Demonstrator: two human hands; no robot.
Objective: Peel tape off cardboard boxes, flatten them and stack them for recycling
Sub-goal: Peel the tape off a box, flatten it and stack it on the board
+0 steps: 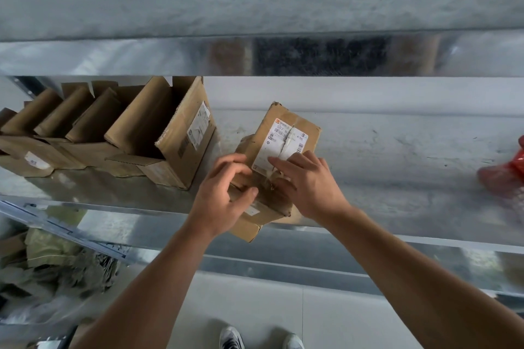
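Note:
A small brown cardboard box (295, 127) with a torn white shipping label (279, 144) lies on the metal shelf (397, 150), its near end hanging over the shelf's front edge. My left hand (224, 195) grips the box's near left corner, fingers curled onto crumpled tape and cardboard. My right hand (309, 181) rests on top of the box, fingers spread over the label's near edge and thumb down at the taped seam. To the left stands a row of opened boxes (175, 133) with their flaps up.
A red plastic bag (507, 170) lies at the shelf's right edge. Another metal shelf (255, 56) runs overhead. Crumpled cardboard and plastic (56, 266) are piled on the floor at lower left. My shoes (231, 338) show on the pale floor below.

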